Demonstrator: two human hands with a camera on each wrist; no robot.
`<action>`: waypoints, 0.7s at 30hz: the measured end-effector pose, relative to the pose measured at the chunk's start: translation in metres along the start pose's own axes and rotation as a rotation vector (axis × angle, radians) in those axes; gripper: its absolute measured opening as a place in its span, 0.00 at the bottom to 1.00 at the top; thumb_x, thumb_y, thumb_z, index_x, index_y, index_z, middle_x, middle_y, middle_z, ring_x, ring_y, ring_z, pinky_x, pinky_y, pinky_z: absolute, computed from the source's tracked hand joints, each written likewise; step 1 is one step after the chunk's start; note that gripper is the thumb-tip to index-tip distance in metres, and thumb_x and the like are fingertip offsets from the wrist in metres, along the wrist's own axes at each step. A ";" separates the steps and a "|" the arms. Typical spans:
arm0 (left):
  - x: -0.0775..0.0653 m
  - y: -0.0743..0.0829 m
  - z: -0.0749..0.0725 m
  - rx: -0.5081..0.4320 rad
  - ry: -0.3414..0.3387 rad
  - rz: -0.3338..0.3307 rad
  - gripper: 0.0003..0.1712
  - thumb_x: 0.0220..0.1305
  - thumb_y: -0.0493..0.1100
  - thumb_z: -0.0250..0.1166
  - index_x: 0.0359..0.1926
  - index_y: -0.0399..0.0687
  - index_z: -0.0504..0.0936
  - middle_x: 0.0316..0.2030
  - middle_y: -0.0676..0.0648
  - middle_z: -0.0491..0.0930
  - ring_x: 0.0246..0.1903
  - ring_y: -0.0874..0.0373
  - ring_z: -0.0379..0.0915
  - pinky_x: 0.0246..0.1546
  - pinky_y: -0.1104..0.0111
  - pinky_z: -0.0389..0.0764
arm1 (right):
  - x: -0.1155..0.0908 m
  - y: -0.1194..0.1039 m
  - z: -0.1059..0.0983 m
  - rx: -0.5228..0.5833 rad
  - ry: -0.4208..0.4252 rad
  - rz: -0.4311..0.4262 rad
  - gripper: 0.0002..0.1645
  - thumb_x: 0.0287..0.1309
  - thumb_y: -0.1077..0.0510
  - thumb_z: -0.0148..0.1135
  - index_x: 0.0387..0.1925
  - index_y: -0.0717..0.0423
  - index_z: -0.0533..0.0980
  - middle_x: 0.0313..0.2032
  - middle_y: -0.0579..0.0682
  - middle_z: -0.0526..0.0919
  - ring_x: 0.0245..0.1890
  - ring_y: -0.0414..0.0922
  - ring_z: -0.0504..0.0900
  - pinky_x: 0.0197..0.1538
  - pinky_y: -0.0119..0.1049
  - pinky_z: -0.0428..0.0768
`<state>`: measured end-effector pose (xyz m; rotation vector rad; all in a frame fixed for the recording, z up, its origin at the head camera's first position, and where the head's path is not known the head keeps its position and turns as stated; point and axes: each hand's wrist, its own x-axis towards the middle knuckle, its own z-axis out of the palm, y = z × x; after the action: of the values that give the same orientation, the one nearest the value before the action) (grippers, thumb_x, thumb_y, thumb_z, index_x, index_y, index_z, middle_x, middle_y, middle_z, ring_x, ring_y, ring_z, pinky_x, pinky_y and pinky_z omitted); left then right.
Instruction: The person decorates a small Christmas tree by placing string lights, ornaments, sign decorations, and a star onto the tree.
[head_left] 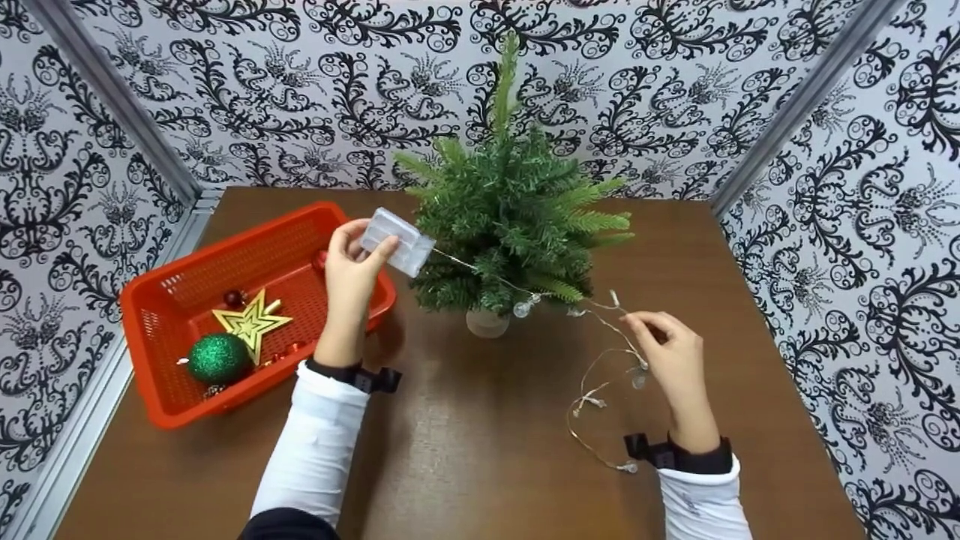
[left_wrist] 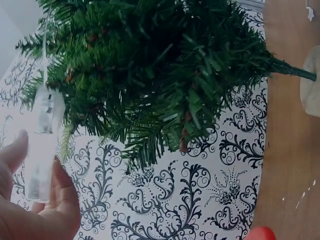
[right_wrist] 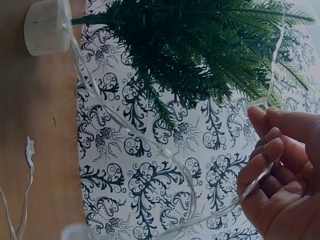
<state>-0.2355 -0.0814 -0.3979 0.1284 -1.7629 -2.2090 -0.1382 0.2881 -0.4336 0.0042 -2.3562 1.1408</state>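
Observation:
A small artificial Christmas tree (head_left: 510,217) stands upright on a pale round base (head_left: 487,323). To its left, my left hand (head_left: 351,270) grips a clear battery box (head_left: 395,241) between thumb and fingers. From the box a thin string of lights (head_left: 514,286) runs across the front of the tree. At the tree's right, my right hand (head_left: 675,360) pinches the wire between thumb and fingertips. Below that hand the rest of the wire loops down, with clear bulbs (head_left: 628,466) along it. The right wrist view shows the wire (right_wrist: 273,65) rising from the pinching fingertips (right_wrist: 259,120).
An orange-red plastic basket (head_left: 142,345) stands on the left of the brown table (head_left: 480,450). It holds a gold star (head_left: 252,324), a green glitter ball (head_left: 217,358) and small red ornaments (head_left: 234,298). Black-and-white patterned walls (head_left: 360,97) enclose the back and sides.

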 end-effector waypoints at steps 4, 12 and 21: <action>0.012 0.001 0.007 0.020 -0.063 -0.105 0.24 0.49 0.34 0.67 0.48 0.38 0.70 0.35 0.46 0.75 0.32 0.60 0.73 0.34 0.72 0.77 | 0.003 -0.003 0.003 -0.026 -0.034 -0.014 0.05 0.50 0.56 0.63 0.27 0.53 0.83 0.24 0.45 0.81 0.21 0.32 0.71 0.25 0.19 0.67; 0.036 -0.004 0.030 0.270 -0.198 -0.154 0.22 0.53 0.37 0.62 0.50 0.36 0.71 0.38 0.43 0.74 0.29 0.62 0.70 0.29 0.76 0.76 | 0.010 -0.009 0.001 -0.068 -0.044 -0.003 0.08 0.52 0.54 0.62 0.28 0.53 0.83 0.22 0.44 0.79 0.18 0.35 0.67 0.22 0.23 0.64; 0.035 -0.016 0.030 0.762 -0.246 0.067 0.21 0.54 0.39 0.58 0.51 0.41 0.74 0.37 0.39 0.78 0.36 0.51 0.71 0.41 0.64 0.71 | 0.017 -0.015 0.000 -0.219 -0.217 -0.033 0.09 0.55 0.57 0.59 0.31 0.57 0.82 0.26 0.49 0.80 0.24 0.41 0.73 0.30 0.32 0.71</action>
<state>-0.2795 -0.0610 -0.4017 -0.0399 -2.6125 -1.4433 -0.1489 0.2819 -0.4147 0.0942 -2.6516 0.9004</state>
